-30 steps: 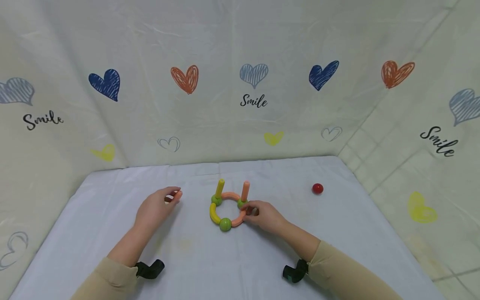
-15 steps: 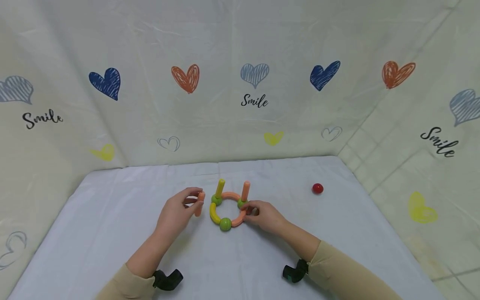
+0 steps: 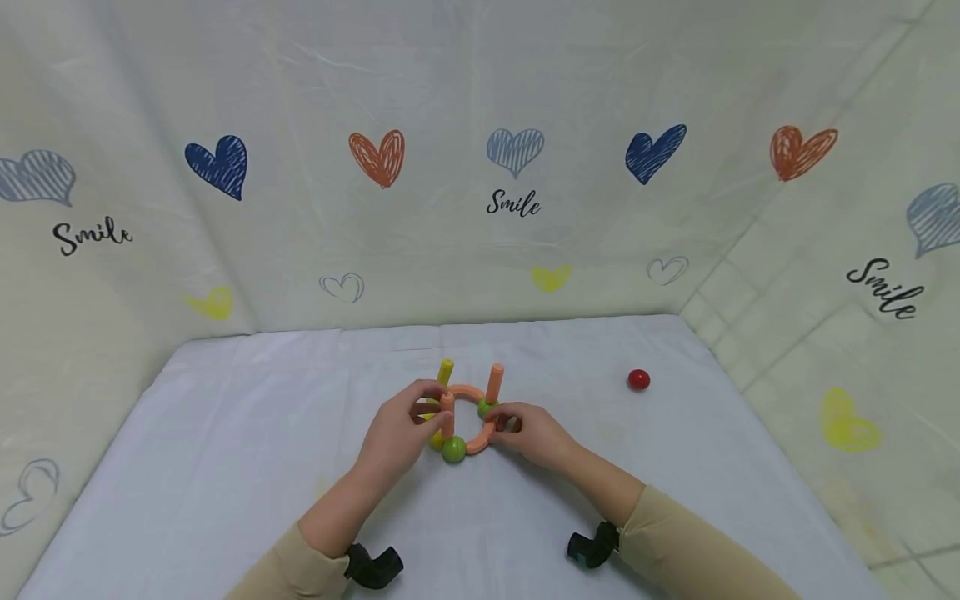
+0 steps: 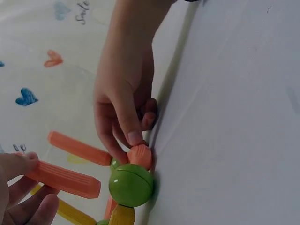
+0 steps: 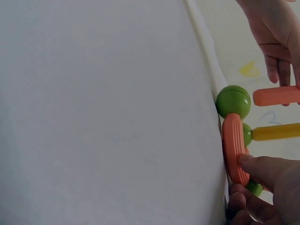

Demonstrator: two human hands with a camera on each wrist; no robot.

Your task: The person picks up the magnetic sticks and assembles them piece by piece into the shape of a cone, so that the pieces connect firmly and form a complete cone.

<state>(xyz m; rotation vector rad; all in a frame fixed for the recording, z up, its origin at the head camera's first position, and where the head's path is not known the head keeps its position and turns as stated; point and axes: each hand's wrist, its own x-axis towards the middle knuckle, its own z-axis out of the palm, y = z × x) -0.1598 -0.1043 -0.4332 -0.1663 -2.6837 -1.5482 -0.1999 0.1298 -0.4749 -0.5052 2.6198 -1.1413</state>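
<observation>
On the white cloth-covered table (image 3: pixel 225 467) sits a little toy ring (image 3: pixel 471 417) made of curved orange and yellow plastic pieces joined by green balls. It lies near the middle of the table, a bit toward the back wall.

The person's left hand (image 3: pixel 397 435) pinches a short straight orange plastic stick (image 3: pixel 447 414) between thumb and fingers. The stick stands upright just above the front green plastic ball (image 3: pixel 453 450) of the ring. From the left wrist view its tip is very close to that ball, but I cannot tell if they touch.

The right hand (image 3: pixel 534 435) holds the ring on its right side. Its fingertips (image 5: pixel 255 165) pinch the curved orange plastic piece (image 5: pixel 233 147) there, so the ring is kept down on the cloth.

Two more sticks stand up from the back of the ring: a yellow plastic stick (image 3: pixel 446 372) on the left and another orange plastic stick (image 3: pixel 494 382) on the right. The two hands are close together, one on each side of the ring.

A small red ball (image 3: pixel 638 380) lies well apart, off to the right, near the table's far right corner. There is lots of bare cloth to the left, to the right and in front of the ring. The heart-printed cloth wall (image 3: pixel 480 167) stands behind the table's back edge.
</observation>
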